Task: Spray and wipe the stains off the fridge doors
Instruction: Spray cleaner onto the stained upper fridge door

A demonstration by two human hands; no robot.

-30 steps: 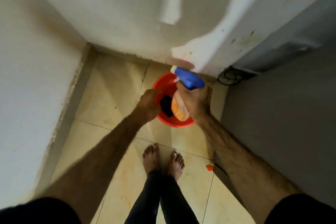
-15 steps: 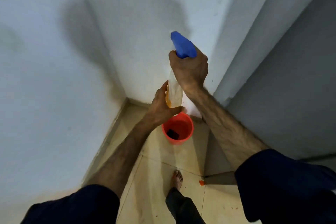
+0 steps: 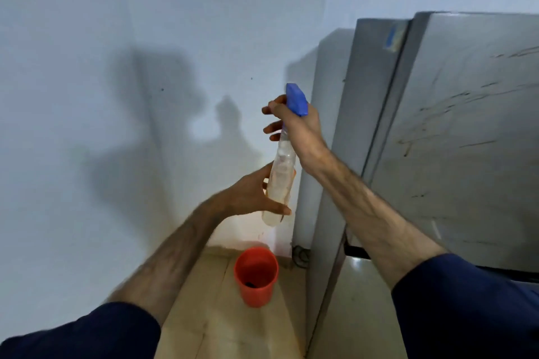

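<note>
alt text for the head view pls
Right hand grips a spray bottle by its blue trigger head; left hand cups its base. Streaked grey fridge door at right, red bucket on the floor.

Seen from the head view: right hand [image 3: 303, 128] wrapped round the neck of a clear spray bottle [image 3: 280, 175] just under its blue trigger head [image 3: 297, 100], bottle held upright in front of a pale wall [image 3: 116, 38]. Left hand [image 3: 253, 195] cupping the bottle's lower part, thumb across its base. Grey fridge doors [image 3: 466, 125] at right, marked with dark streaky stains [image 3: 446, 114]. Below, an orange bucket [image 3: 256, 277] standing on the tiled floor [image 3: 204, 315], something dark lying inside. Dark blue sleeves [image 3: 466, 309] on both forearms.
</note>
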